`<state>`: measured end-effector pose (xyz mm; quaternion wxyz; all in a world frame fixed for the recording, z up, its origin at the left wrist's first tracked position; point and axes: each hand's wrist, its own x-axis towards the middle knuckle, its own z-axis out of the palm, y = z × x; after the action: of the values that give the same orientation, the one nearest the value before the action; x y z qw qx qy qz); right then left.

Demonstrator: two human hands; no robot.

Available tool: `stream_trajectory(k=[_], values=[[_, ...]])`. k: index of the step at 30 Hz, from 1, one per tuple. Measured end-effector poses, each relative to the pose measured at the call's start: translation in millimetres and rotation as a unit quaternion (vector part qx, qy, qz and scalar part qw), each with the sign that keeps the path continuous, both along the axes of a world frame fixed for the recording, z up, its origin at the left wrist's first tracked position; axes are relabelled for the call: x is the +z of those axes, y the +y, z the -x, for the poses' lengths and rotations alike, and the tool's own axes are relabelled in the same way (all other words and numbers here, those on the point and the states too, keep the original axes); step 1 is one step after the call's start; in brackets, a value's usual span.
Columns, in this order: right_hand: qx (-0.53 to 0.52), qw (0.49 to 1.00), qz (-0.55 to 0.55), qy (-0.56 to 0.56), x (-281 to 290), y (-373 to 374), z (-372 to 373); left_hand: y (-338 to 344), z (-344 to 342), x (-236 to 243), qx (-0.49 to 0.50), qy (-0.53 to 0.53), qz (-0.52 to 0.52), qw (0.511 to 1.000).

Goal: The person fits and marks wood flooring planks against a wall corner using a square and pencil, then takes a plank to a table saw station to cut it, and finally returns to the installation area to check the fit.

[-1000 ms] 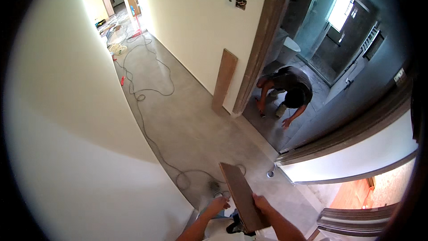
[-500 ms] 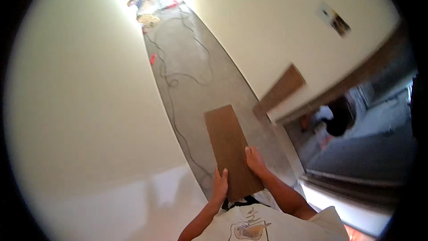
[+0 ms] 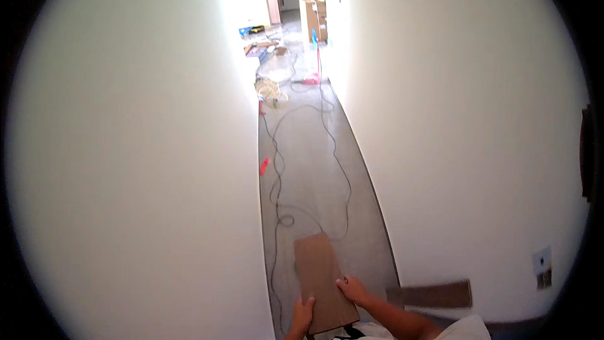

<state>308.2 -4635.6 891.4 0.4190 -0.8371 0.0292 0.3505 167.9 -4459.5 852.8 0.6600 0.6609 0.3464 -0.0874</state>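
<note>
A flat, rectangular brown board point(image 3: 323, 274) is held in front of my body, its far end pointing down the corridor. My left hand point(image 3: 304, 313) grips its left edge close to the near end, thumb on top. On the opposite edge, a little farther forward, my right hand point(image 3: 353, 291) is closed around the board, thumb also on top. The fingers beneath the board are hidden. Nearest to my right forearm is a second brown board point(image 3: 437, 294) low against the right wall.
Dark cables point(image 3: 277, 176) snake along the grey corridor floor point(image 3: 311, 182) between two pale walls. A red piece point(image 3: 264, 166) lies by the left wall. Farther off are a coiled pale hose or cable point(image 3: 270, 90), scattered materials and cardboard boxes point(image 3: 313, 17). A wall socket point(image 3: 542, 261) is at right.
My view has swung upward and right-side up along the corridor, so the doorway and the person at right have left the picture. Both hands keep their hold on the board.
</note>
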Motion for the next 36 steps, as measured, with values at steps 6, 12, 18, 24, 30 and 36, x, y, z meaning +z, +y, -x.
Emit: stream_trajectory(k=[6,12,18,24,30,36], values=[[0.056,0.996,0.068,0.034,-43.6,43.7,-161.6,73.5,-209.7,12.5,-0.028,-0.008,-0.080,0.996],[0.018,0.997,-0.053,-0.062,-99.1,71.6,-331.4,131.3,-428.4,-54.8,-0.245,-0.091,-0.253,0.931],[0.128,0.849,0.265,-0.438,-136.1,91.1,-516.0,167.1,-662.6,15.5,-0.178,-0.031,0.038,0.983],[-0.005,0.986,0.161,0.037,-168.2,135.5,-808.7,315.4,-763.7,-132.5,0.081,-0.065,0.111,0.988],[-0.026,0.979,0.198,0.048,-200.8,115.5,-982.1,382.6,-851.1,-15.6,0.120,0.185,-0.028,0.975],[0.013,0.989,0.146,0.029,-86.6,250.2,-1190.3,444.4,-1043.7,-4.2,0.137,0.155,-0.041,0.977]])
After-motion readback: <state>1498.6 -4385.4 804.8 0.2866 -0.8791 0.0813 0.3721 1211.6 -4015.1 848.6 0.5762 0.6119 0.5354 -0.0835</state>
